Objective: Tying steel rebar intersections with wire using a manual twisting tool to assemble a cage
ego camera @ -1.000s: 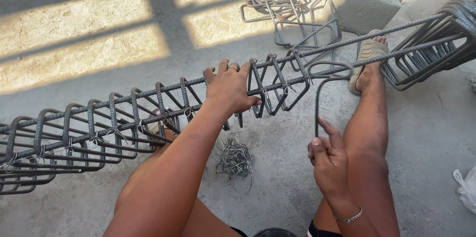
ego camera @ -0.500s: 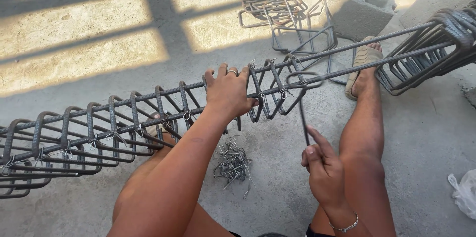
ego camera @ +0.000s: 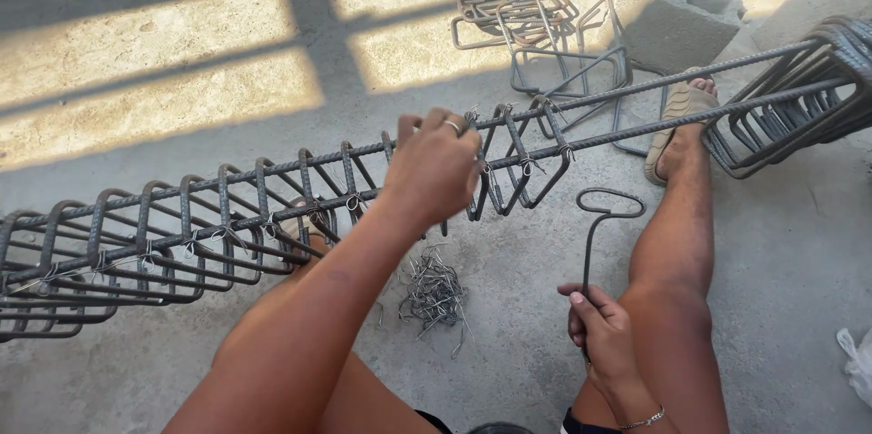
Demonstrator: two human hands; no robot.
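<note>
A long rebar cage (ego camera: 209, 216) of steel bars and bent stirrups runs across my lap from lower left to upper right. My left hand (ego camera: 436, 166) rests on top of it near the middle, fingers curled over the upper bar beside a tied stirrup. My right hand (ego camera: 601, 334) sits low by my right thigh, closed around the shaft of a steel tying hook (ego camera: 599, 225) whose looped end points up. A small pile of cut tie wires (ego camera: 434, 293) lies on the concrete between my legs.
Loose bent stirrups (ego camera: 531, 25) lie stacked on the floor beyond the cage, next to a grey concrete block (ego camera: 681, 21). A bunch of untied stirrups (ego camera: 799, 107) hangs on the bars at right. My sandalled right foot (ego camera: 677, 116) rests under the cage. Something white (ego camera: 854, 361) lies at the right edge.
My right hand has drawn down and back toward my thigh, turning the tying hook upright. My left hand stays on the cage's upper bar.
</note>
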